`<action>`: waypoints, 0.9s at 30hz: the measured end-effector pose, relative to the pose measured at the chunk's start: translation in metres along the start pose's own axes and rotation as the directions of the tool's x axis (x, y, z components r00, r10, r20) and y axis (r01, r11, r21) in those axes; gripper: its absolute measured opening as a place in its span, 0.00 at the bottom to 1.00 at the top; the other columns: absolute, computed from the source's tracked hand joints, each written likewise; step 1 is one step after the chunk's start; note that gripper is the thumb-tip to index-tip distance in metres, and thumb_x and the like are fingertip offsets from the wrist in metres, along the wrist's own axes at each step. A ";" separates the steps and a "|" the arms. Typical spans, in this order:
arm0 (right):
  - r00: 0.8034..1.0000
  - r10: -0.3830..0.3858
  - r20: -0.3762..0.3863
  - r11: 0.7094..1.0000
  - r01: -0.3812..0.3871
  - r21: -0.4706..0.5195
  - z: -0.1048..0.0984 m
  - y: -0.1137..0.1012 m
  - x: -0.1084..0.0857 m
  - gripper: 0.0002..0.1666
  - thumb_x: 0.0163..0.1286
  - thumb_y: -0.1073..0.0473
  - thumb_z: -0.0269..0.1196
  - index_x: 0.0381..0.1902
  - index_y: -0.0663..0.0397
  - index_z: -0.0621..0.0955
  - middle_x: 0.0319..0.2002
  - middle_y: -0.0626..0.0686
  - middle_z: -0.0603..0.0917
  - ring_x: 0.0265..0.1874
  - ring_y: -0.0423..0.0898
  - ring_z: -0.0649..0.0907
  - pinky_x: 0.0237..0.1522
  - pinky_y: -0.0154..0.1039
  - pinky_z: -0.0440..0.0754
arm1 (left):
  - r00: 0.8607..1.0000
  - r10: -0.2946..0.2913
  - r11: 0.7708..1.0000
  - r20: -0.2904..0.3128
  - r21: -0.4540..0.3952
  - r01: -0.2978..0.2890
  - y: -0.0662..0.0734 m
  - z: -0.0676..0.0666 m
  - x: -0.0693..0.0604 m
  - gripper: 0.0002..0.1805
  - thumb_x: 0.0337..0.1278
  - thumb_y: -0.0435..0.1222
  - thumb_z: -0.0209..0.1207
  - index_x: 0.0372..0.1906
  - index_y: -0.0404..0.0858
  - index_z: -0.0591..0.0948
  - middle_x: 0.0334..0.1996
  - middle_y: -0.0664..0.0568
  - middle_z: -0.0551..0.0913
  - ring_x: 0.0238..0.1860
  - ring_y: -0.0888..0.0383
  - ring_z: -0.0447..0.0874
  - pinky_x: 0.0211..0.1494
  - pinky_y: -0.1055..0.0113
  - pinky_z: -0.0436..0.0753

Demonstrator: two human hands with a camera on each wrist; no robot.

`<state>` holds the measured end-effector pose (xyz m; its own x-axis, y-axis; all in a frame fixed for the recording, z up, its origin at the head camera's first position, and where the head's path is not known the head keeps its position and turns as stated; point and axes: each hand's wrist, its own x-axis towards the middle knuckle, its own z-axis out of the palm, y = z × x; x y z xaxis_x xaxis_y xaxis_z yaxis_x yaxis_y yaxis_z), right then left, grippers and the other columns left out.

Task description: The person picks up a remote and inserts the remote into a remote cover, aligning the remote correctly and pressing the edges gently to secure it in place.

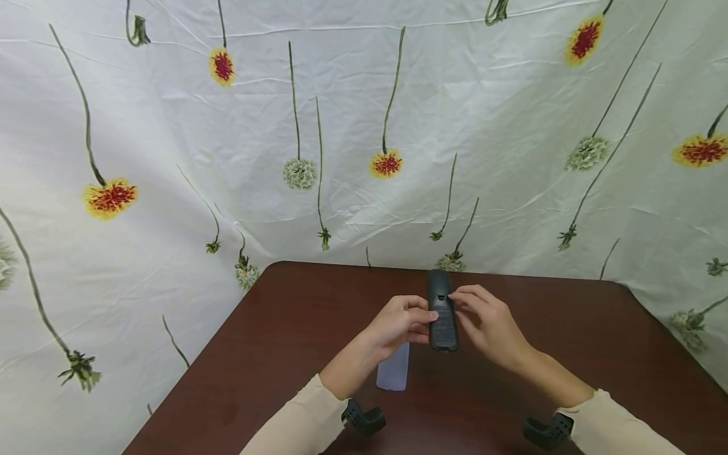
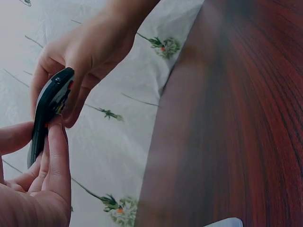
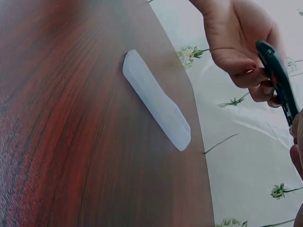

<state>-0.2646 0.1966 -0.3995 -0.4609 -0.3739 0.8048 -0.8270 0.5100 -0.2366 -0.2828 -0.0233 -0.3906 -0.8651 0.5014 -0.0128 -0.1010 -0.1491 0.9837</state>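
A black remote control (image 1: 443,335) is held up over the table with its back, small latch and printed label facing the head camera. My left hand (image 1: 398,325) grips its left edge, thumb on the back and fingers behind. At the other edge my right hand (image 1: 489,322) pinches the remote, fingertips beside the latch. In the left wrist view the remote (image 2: 45,109) appears edge-on between both hands, its buttons partly hidden by fingers. A long whitish sleeve-like cover (image 3: 156,99) lies on the table below the hands; the left forearm side partly hides it in the head view.
The dark reddish-brown wooden table (image 1: 318,303) has rounded far corners. Behind and around it hangs a white cloth (image 1: 352,95) printed with flowers and stems. A black wrist camera (image 1: 364,417) is strapped on the left sleeve, another camera (image 1: 548,433) on the right.
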 end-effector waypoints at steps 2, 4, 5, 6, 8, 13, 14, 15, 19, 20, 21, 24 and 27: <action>0.999 0.035 0.002 0.999 -0.035 0.037 0.000 -0.001 0.000 0.27 0.51 0.86 0.72 0.49 0.68 0.84 0.48 0.56 0.82 0.42 0.51 0.88 0.46 0.26 0.81 | 1.000 0.012 1.000 0.000 0.019 -0.012 0.000 -0.001 0.000 0.05 0.64 0.29 0.63 0.40 0.34 0.79 0.32 0.49 0.86 0.27 0.57 0.86 0.34 0.64 0.86; 0.997 0.082 0.008 0.994 -0.083 0.070 0.000 -0.002 0.000 0.26 0.53 0.85 0.72 0.50 0.68 0.84 0.49 0.56 0.82 0.42 0.52 0.88 0.46 0.28 0.83 | 1.000 0.022 0.999 0.001 0.030 -0.022 0.000 -0.001 -0.001 0.06 0.63 0.29 0.64 0.41 0.34 0.78 0.32 0.49 0.87 0.28 0.57 0.86 0.34 0.64 0.86; 0.994 0.108 0.010 0.991 -0.108 0.083 0.000 -0.003 0.000 0.25 0.55 0.84 0.71 0.50 0.68 0.84 0.48 0.56 0.83 0.43 0.52 0.88 0.45 0.31 0.84 | 1.000 0.025 0.999 0.001 0.034 -0.026 0.000 -0.001 -0.001 0.06 0.64 0.29 0.64 0.41 0.33 0.78 0.32 0.49 0.87 0.28 0.57 0.86 0.34 0.64 0.86; 0.991 0.133 0.012 0.987 -0.134 0.093 0.000 -0.003 0.000 0.24 0.56 0.83 0.71 0.50 0.67 0.84 0.48 0.56 0.83 0.42 0.51 0.88 0.44 0.33 0.85 | 1.000 0.028 0.999 0.000 0.038 -0.028 0.001 -0.001 -0.002 0.06 0.64 0.29 0.64 0.41 0.33 0.78 0.32 0.49 0.87 0.28 0.57 0.87 0.34 0.64 0.86; 0.983 0.183 0.013 0.977 -0.183 0.111 -0.001 -0.005 0.000 0.23 0.58 0.82 0.71 0.51 0.65 0.84 0.48 0.55 0.84 0.42 0.51 0.88 0.43 0.37 0.86 | 0.999 0.032 0.999 -0.002 0.041 -0.032 0.001 -0.001 -0.002 0.06 0.64 0.29 0.64 0.41 0.33 0.78 0.33 0.49 0.87 0.29 0.56 0.87 0.33 0.64 0.86; 0.963 0.270 0.012 0.955 -0.269 0.124 -0.003 -0.009 0.002 0.22 0.60 0.78 0.73 0.52 0.63 0.85 0.47 0.54 0.86 0.40 0.48 0.88 0.41 0.41 0.88 | 0.999 0.040 0.998 -0.003 0.051 -0.039 0.000 -0.002 -0.002 0.08 0.64 0.29 0.65 0.43 0.32 0.78 0.33 0.49 0.87 0.30 0.55 0.87 0.34 0.64 0.86; 0.959 0.285 0.012 0.951 -0.284 0.122 -0.003 -0.009 0.002 0.22 0.60 0.77 0.73 0.51 0.63 0.85 0.46 0.54 0.86 0.40 0.47 0.88 0.40 0.41 0.88 | 0.999 0.042 0.998 -0.003 0.054 -0.042 0.000 -0.002 -0.002 0.08 0.64 0.29 0.65 0.43 0.31 0.78 0.34 0.49 0.87 0.30 0.55 0.87 0.35 0.63 0.86; 0.955 0.297 0.012 0.948 -0.297 0.118 -0.004 -0.010 0.003 0.21 0.60 0.76 0.73 0.51 0.63 0.85 0.46 0.53 0.87 0.39 0.47 0.88 0.40 0.40 0.88 | 0.999 0.045 0.997 -0.003 0.058 -0.044 -0.001 -0.002 -0.001 0.08 0.64 0.29 0.65 0.43 0.31 0.78 0.34 0.48 0.88 0.30 0.55 0.88 0.35 0.63 0.87; 0.938 0.347 0.012 0.932 -0.347 0.109 -0.004 -0.012 0.004 0.20 0.60 0.74 0.74 0.51 0.62 0.86 0.41 0.51 0.88 0.38 0.46 0.88 0.40 0.37 0.87 | 0.999 0.054 0.996 0.001 0.064 -0.054 -0.002 -0.003 -0.001 0.08 0.65 0.29 0.65 0.44 0.31 0.78 0.36 0.47 0.88 0.32 0.54 0.88 0.37 0.61 0.87; 0.932 0.361 0.014 0.926 -0.360 0.112 -0.004 -0.013 0.004 0.20 0.61 0.74 0.74 0.51 0.62 0.86 0.40 0.50 0.88 0.38 0.46 0.88 0.40 0.37 0.87 | 0.998 0.059 0.996 0.002 0.066 -0.059 -0.001 -0.002 -0.001 0.09 0.65 0.29 0.65 0.44 0.31 0.78 0.37 0.46 0.88 0.32 0.53 0.88 0.37 0.61 0.87; 0.927 0.374 0.017 0.920 -0.374 0.118 -0.004 -0.014 0.005 0.20 0.61 0.74 0.74 0.51 0.62 0.86 0.39 0.50 0.88 0.38 0.46 0.88 0.40 0.38 0.87 | 0.998 0.062 0.996 0.002 0.068 -0.062 -0.001 -0.002 -0.001 0.09 0.65 0.29 0.65 0.44 0.31 0.78 0.37 0.46 0.88 0.32 0.53 0.89 0.37 0.61 0.87; 0.909 0.416 0.029 0.898 -0.416 0.143 -0.004 -0.016 0.005 0.19 0.63 0.73 0.73 0.52 0.62 0.86 0.37 0.49 0.88 0.38 0.47 0.88 0.42 0.40 0.87 | 0.998 0.068 0.995 0.005 0.077 -0.068 -0.001 -0.002 -0.001 0.09 0.65 0.28 0.65 0.44 0.31 0.77 0.38 0.44 0.88 0.33 0.52 0.89 0.37 0.60 0.88; 0.884 0.465 0.049 0.866 -0.466 0.180 -0.005 -0.018 0.006 0.18 0.65 0.70 0.73 0.53 0.62 0.85 0.38 0.51 0.89 0.39 0.48 0.88 0.45 0.42 0.86 | 0.997 0.074 0.993 0.007 0.091 -0.075 -0.001 -0.002 -0.001 0.08 0.65 0.28 0.65 0.44 0.31 0.78 0.38 0.44 0.88 0.34 0.51 0.90 0.37 0.60 0.88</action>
<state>-0.2509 0.1891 -0.3879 -0.8078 -0.1309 0.5748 -0.5597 0.4765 -0.6780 -0.2829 -0.0254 -0.3921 -0.8670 0.4945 0.0615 0.0089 -0.1080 0.9941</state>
